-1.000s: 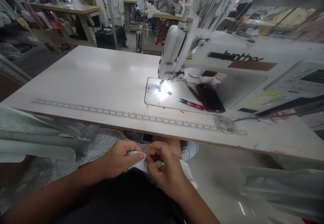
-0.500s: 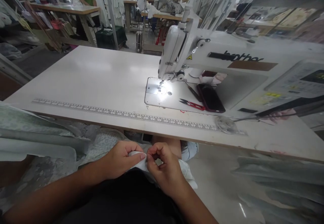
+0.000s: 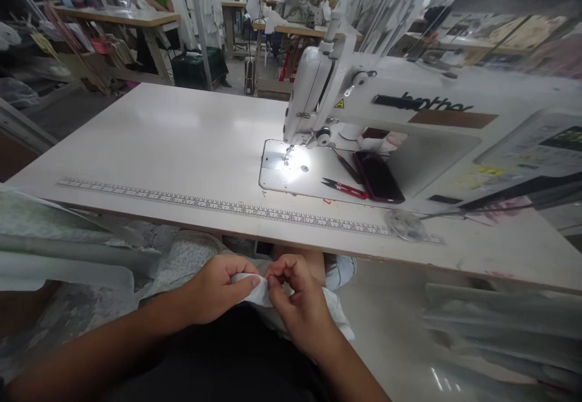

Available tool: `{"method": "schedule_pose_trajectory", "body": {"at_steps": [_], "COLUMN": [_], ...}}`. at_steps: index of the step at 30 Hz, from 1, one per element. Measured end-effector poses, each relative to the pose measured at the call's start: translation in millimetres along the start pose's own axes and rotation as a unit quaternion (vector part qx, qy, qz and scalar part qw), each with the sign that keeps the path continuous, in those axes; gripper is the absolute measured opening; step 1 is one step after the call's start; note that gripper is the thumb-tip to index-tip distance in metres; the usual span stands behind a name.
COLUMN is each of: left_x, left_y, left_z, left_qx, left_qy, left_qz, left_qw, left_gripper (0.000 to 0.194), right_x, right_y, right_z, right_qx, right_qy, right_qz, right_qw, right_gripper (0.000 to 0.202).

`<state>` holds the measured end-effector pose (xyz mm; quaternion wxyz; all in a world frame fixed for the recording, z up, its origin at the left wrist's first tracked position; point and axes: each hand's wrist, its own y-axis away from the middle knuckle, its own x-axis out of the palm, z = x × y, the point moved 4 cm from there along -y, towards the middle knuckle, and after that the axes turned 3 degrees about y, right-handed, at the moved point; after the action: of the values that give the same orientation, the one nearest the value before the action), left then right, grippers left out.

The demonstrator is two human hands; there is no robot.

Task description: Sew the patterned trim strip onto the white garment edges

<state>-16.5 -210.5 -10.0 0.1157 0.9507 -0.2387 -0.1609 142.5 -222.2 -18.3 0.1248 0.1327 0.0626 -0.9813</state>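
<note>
Hands (image 3: 264, 287) pinch a pale cloth (image 3: 258, 293) between thumbs and fingers over the lap, below the front edge of a white tabletop (image 3: 182, 129) bearing a ruler (image 3: 245, 209), red-handled snips (image 3: 344, 188), a dark phone (image 3: 379, 176) and a lit sewing machine (image 3: 386, 96).

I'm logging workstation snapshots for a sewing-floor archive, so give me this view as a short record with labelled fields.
left hand: bare left hand, pinching pale thin cloth
right hand: bare right hand, fingertips on the same cloth, beside the left
cloth position: over the lap, in front of the table edge
machine: white sewing machine, lamp lit over its needle plate
on white table: long clear ruler along the near edge
beside machine: red-handled thread snips, dark smartphone
</note>
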Motion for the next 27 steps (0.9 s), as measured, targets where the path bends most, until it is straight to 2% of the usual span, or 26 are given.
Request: {"method": "schedule_pose_trajectory", "body": {"at_steps": [11,15,20,23,27], "left_x": [1.3,1.7,1.2,0.9,2.4], "left_y": [0.3,-0.2,0.0,0.4,0.6], "left_z": [1.5,1.0,1.4,1.1,-0.4], "left_qx": [0.024,0.032,0.008,-0.002,0.012], "left_qy": [-0.029,-0.048,-0.013,0.016,0.019], "left_qz": [-0.028,-0.032,-0.026,-0.025,-0.027], "left_qw": [0.999,0.998,1.0,1.0,0.999], "left_gripper": [0.024,0.024,0.026,0.026,0.025], "right_x": [-2.0,-0.4,-6.0,-14.1,-14.7], "right_y": [0.5,1.5,2.9,3.4,6.6], "right_z": [-1.5,-1.6,-5.0,2.8,18.3], "right_qx": [0.011,0.006,-0.002,-0.066,-0.173], "right_qy": [-0.01,0.044,0.018,0.096,0.222], "right_qz": [0.001,0.009,-0.017,-0.02,-0.023], "right_qw": [1.0,0.999,1.0,0.993,0.959], "right_gripper": [0.014,0.012,0.01,0.011,0.015]}}
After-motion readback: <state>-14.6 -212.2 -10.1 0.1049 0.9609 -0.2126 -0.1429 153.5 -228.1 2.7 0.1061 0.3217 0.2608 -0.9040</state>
